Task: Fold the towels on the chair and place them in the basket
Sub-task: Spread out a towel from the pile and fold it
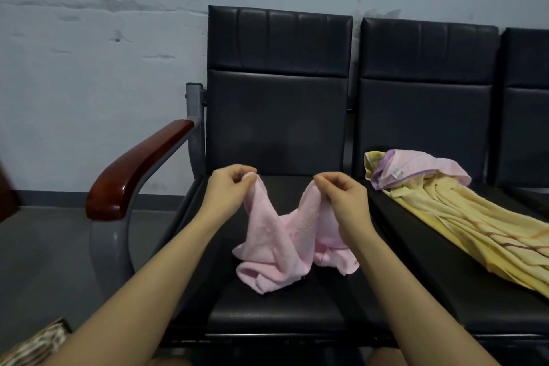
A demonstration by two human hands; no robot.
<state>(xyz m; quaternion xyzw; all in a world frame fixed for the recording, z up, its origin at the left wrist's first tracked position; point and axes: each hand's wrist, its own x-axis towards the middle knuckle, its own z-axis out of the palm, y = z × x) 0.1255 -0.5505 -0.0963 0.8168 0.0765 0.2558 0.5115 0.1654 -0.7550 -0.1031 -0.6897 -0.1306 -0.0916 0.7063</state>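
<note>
Left hand (pixel 230 184): grip pinches one upper corner of the pink towel (pixel 285 246)
Right hand (pixel 341 193): grip pinches the other corner, near the left hand
Pink towel: sags between both grips, lower part bunched on the black chair seat (pixel 267 315)
Yellow towel (pixel 463 223): crumpled on the next seat, right, a pink-and-purple towel (pixel 416 168) on its far end
Basket (pixel 32 345): near left corner, only partly in view

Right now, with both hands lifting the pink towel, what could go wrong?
1. The left hand and right hand only pinch the pink towel at small points, so it may slip.
2. Its lower part lies bunched on the seat, so the fold may come out uneven.
3. The yellow towel hangs over its seat's front edge and might slide off.
</note>
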